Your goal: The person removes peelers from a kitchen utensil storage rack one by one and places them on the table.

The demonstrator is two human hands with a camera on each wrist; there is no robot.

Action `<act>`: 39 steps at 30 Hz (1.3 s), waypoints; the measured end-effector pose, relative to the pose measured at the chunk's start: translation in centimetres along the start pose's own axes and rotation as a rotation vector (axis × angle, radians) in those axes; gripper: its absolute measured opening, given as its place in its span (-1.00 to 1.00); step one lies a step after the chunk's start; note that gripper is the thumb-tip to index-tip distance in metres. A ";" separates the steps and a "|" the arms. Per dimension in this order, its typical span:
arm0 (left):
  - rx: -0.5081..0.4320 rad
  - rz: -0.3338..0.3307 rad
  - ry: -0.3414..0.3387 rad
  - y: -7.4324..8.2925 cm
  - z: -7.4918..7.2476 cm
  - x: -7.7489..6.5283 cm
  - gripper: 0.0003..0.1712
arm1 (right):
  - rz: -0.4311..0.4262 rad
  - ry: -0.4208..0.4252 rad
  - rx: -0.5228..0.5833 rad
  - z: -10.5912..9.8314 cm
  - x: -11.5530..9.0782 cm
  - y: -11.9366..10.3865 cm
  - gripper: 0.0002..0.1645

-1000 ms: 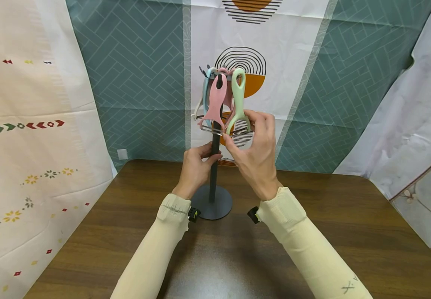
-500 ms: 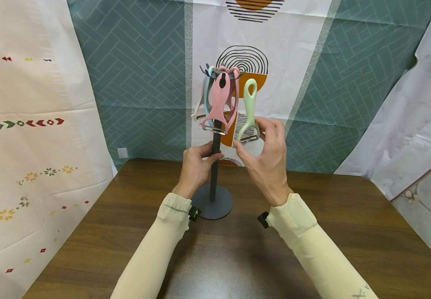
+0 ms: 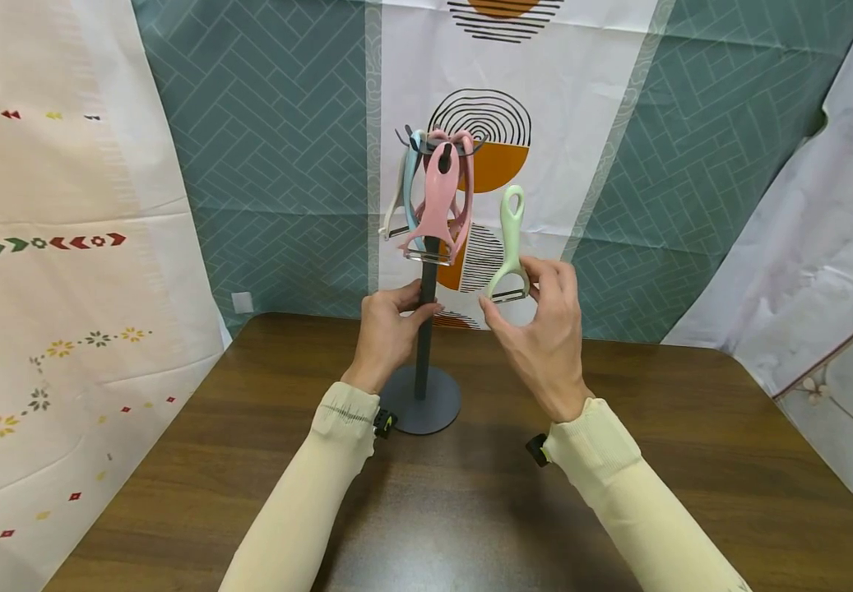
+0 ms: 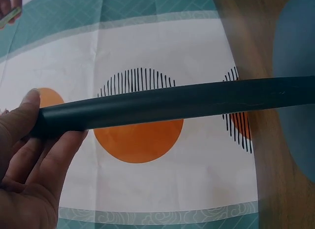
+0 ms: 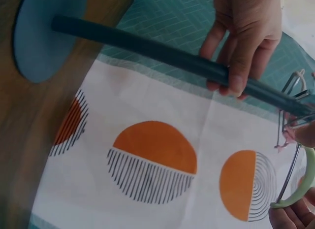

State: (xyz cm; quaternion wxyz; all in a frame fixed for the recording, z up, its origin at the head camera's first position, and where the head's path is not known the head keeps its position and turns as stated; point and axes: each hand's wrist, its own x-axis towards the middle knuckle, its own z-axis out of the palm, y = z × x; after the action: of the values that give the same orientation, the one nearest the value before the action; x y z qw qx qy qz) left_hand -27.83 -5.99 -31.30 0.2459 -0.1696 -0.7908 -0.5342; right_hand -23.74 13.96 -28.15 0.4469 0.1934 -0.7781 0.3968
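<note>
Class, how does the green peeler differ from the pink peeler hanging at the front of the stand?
The green peeler is pale green, the pink peeler pink. The right hand pinches the green peeler clear of the stand, while the pink peeler hangs there. Both have handles upward, with a hole, and metal blades below.

The pale green peeler (image 3: pixel 511 238) is held nearly upright, apart from the dark stand (image 3: pixel 424 349).

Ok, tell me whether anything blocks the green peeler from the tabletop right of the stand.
Nothing visible stands between the green peeler and the tabletop. The right hand pinches its blade end; the stand, holding other peelers, is left of it.
</note>
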 end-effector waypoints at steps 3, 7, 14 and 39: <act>-0.015 -0.005 -0.003 0.0 0.0 0.0 -0.61 | 0.017 -0.006 -0.030 -0.2 -0.5 0.6 -0.33; -0.031 -0.006 -0.010 -0.1 0.0 0.0 -0.63 | 0.051 -0.029 -0.075 -0.4 -1.3 1.4 -0.31; -0.011 0.000 0.000 -0.1 -0.2 0.0 -0.61 | 0.103 -0.051 -0.132 -0.3 -2.9 2.5 -0.29; -0.070 -0.074 -0.018 0.1 -0.6 0.0 -0.61 | 0.218 -0.077 -0.250 -1.2 -6.2 5.6 -0.29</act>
State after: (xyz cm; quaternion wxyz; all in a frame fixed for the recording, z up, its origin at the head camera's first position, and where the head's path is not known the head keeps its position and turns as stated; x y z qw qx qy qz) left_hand -27.63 -6.48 -31.04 0.2126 -0.1538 -0.7794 -0.5688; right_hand -23.48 17.99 -35.50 0.3918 0.0655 -0.8543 0.3353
